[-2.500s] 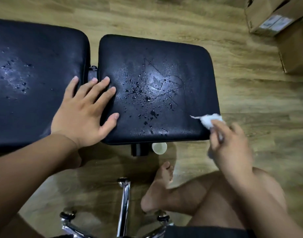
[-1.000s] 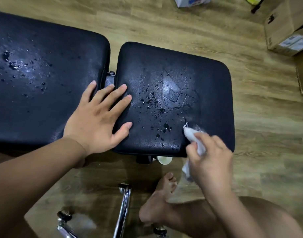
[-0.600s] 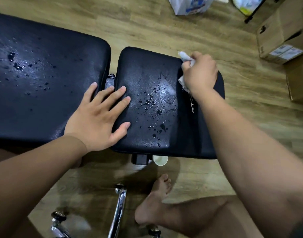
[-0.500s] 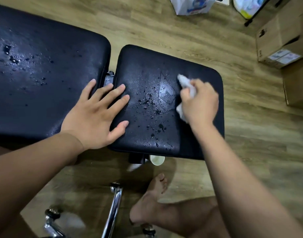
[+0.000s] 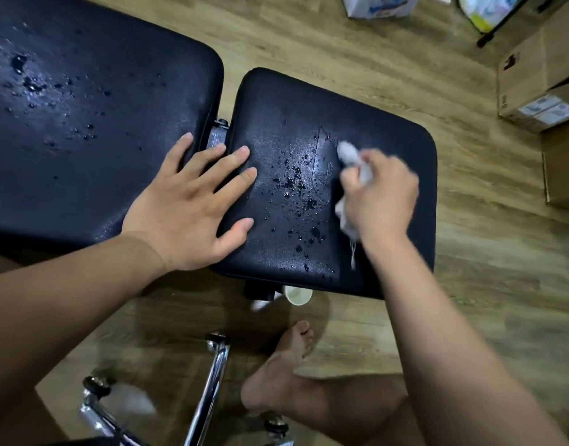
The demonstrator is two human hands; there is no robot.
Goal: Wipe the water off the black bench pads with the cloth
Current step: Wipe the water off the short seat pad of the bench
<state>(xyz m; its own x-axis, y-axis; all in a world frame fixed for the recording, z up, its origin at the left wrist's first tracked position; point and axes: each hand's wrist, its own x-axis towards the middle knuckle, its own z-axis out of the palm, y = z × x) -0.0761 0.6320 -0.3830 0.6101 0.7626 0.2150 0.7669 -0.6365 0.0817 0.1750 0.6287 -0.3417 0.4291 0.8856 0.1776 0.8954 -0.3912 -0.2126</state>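
Crumpled white cloth (image 5: 352,157) is bunched in the right hand (image 5: 378,196), fingers clenched round it, pressed on the smaller black padded bench pad (image 5: 402,149) at its middle-right; one wad sticks out above the knuckles, another below the palm with a loose thread trailing; hand and cloth are motion-blurred; left hand (image 5: 188,209) lies flat, fingers spread and holding nothing, palm on the larger black padded bench pad (image 5: 93,130) with fingertips bridging the gap and its metal hinge (image 5: 217,135) onto the smaller pad; cloth sits well right of the left hand, with the cluster of water droplets (image 5: 296,194) between them; count: two pads, two hands, one cloth, one white paper cup (image 5: 297,294) on the wooden plank floor (image 5: 489,259) under the near edge, one bare foot (image 5: 281,365), chrome chair base (image 5: 209,391) with castors; second droplet patch (image 5: 35,88) on the larger pad; versus half a second ago: right hand and cloth have shifted slightly toward the droplets, right part of the smaller pad looks dry, left hand unchanged; at 2.5 s ago the cloth was off the pad's right edge.
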